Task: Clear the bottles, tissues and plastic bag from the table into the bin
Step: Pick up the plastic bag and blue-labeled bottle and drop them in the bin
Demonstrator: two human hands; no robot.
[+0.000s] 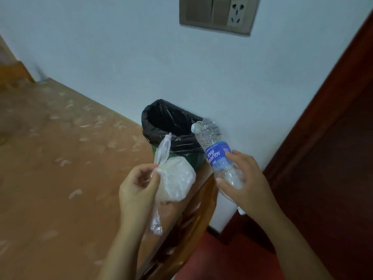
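Observation:
My left hand (pixel 137 184) pinches the knot of a clear plastic bag (pixel 175 178) with something white inside; the bag hangs beside my fingers, just in front of the bin. My right hand (pixel 244 182) grips the lower half of a crushed clear water bottle (pixel 216 150) with a blue label, its white cap pointing up and left over the bin's near right rim. The bin (pixel 161 126) has a black liner and stands on the floor against the white wall, its mouth open.
A table with an orange patterned cloth (pixel 60 158) fills the left side, its rounded wooden edge (pixel 201 209) below my hands. A dark red-brown door (pixel 333 158) stands at the right. A switch and socket plate (pixel 218 13) is on the wall above.

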